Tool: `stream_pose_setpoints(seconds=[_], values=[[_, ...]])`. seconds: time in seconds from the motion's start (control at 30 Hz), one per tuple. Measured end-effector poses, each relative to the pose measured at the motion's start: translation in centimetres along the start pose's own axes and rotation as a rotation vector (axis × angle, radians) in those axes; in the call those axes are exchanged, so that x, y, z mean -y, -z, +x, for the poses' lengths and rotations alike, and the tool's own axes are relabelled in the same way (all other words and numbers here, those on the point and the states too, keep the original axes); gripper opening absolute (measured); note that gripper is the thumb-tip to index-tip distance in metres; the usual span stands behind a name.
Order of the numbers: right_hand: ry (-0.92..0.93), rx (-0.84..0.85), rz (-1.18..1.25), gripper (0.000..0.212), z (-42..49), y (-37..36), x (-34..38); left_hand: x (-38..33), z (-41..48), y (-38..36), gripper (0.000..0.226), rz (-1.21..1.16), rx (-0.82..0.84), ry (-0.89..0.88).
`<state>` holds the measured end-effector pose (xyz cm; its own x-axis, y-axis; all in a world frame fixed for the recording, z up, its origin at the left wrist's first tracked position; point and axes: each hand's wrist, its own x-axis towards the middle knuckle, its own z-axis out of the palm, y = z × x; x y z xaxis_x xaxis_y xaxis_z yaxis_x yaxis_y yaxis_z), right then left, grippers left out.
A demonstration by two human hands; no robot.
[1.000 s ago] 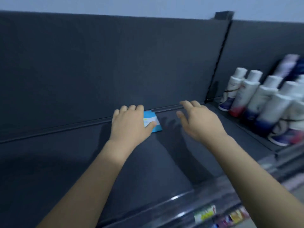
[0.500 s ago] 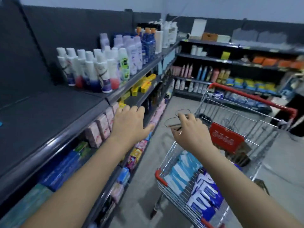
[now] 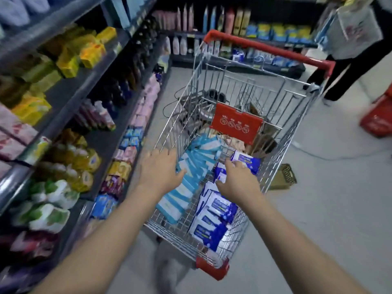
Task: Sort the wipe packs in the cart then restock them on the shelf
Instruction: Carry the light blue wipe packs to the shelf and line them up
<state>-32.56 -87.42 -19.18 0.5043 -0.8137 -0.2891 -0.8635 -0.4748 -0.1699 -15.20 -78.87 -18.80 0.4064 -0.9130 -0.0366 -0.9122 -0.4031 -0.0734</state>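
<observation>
A wire shopping cart (image 3: 282, 145) with a red handle stands in the aisle below me. Inside, several light blue wipe packs (image 3: 191, 179) lie in a row along the left side. Several dark blue and white wipe packs (image 3: 214, 219) lie along the right side. My left hand (image 3: 163, 170) reaches into the cart over the light blue packs, fingers spread, its thumb touching one. My right hand (image 3: 235, 181) hovers over the dark blue packs with fingers extended, just short of one raised dark blue pack (image 3: 247, 160). Neither hand grips anything.
Stocked shelves (image 3: 70, 96) of soaps, bottles and packets run along the left. More shelves line the back wall. A person (image 3: 356, 39) with a bag stands at the upper right beside a red basket (image 3: 379, 122). Grey floor lies right of the cart.
My view swung from the dark upper shelf, where my left hand left a blue pack, down to the cart. Both hands moved from the shelf into the cart.
</observation>
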Motion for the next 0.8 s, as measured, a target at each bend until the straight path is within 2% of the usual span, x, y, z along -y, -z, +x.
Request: stream_pose_setpoints(seconds=[0.2, 0.33, 0.5, 0.6, 0.73, 0.8], values=[[-0.01, 0.139, 0.022, 0.051, 9.3, -7.6, 1.6, 1.4, 8.6, -9.8, 0.049, -0.022, 0.14, -0.098], [0.008, 0.223, 0.071, 0.05, 13.8, -14.2, 3.5, 2.2, 11.8, -16.9, 0.041, 0.01, 0.258, -0.229], [0.007, 0.383, 0.155, 0.049, 16.4, -22.4, 5.1, 2.3, 12.3, -25.1, 0.038, 0.027, 0.544, -0.352], [-0.006, 0.422, 0.185, 0.045, 17.1, -26.1, 5.3, 2.5, 11.1, -28.4, 0.039, 0.077, 0.722, -0.415], [0.007, 0.432, 0.227, 0.045, 17.7, -29.1, 5.2, 4.1, 8.7, -32.6, 0.056, 0.046, 0.507, -0.455], [0.034, 0.441, 0.219, 0.045, 17.7, -30.2, 5.2, 4.6, 7.7, -34.6, 0.061, -0.008, 0.461, -0.422]])
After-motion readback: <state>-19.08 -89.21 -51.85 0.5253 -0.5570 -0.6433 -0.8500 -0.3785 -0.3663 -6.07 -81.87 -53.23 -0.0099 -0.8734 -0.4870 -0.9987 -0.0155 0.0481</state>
